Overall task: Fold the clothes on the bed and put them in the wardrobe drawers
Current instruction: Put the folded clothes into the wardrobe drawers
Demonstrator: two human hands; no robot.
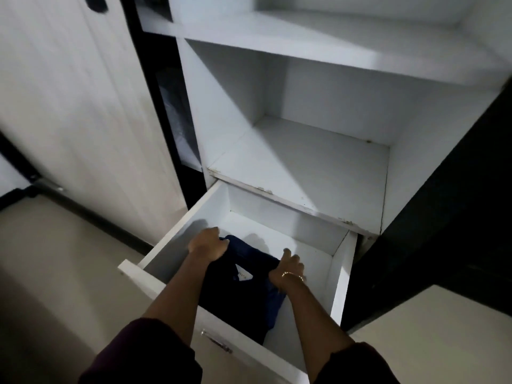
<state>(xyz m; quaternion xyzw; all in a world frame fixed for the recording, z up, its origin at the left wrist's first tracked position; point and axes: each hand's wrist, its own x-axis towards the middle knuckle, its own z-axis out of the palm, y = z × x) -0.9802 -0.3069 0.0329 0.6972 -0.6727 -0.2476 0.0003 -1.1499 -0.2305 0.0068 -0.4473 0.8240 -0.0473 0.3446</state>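
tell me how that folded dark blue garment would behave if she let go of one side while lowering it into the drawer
Probably floppy: the dark blue garment sags between the left hand and right hand, so a freed side would likely droop and unfold. It looks light, hanging from two small grips. It should not slide far on the drawer floor.

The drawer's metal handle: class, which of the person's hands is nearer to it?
Left. The left hand grips the dark folded garment above the handle; the right hand grips it farther right.
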